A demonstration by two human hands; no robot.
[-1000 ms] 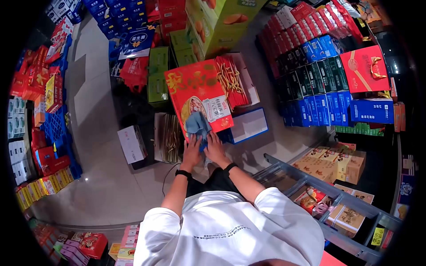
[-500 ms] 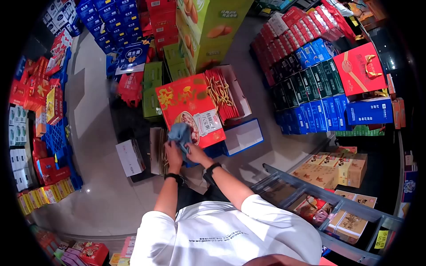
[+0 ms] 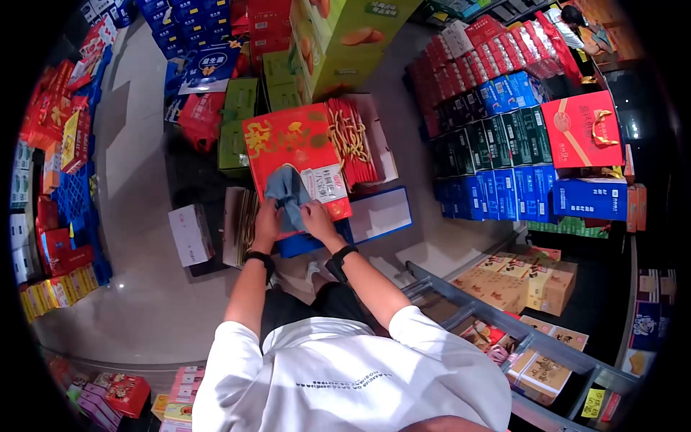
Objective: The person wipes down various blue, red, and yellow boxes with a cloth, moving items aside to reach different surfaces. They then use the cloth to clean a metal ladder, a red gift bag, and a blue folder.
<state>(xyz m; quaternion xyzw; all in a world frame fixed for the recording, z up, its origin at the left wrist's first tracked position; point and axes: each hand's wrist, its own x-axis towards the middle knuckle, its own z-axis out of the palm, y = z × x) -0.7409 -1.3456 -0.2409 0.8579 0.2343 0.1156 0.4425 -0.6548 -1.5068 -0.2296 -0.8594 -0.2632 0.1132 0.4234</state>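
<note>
A blue-grey cloth [image 3: 286,190] hangs between my two hands over a red gift box [image 3: 294,138] with gold lettering. My left hand [image 3: 267,220] is closed on the cloth's left side. Fingers of my right hand [image 3: 317,218] pinch its right side, near the box's white label. The cloth hides the lower left part of the box's front. Right beside the box, red paper bags with gold cord handles [image 3: 353,140] stand in an open carton. A blue-edged white box [image 3: 380,214] lies just below them.
Folded bags fill a carton [image 3: 236,227] left of my hands, next to a white box [image 3: 191,235]. Tall green cartons [image 3: 345,43] rise ahead. At right are stacked gift boxes [image 3: 497,191] and a grey ladder-like frame [image 3: 461,299]. Another person [image 3: 572,21] is at the far right.
The cloth is opened out wider between my hands and covers more of the box's lower left. My view has shifted, so the surroundings sit slightly further left and higher.
</note>
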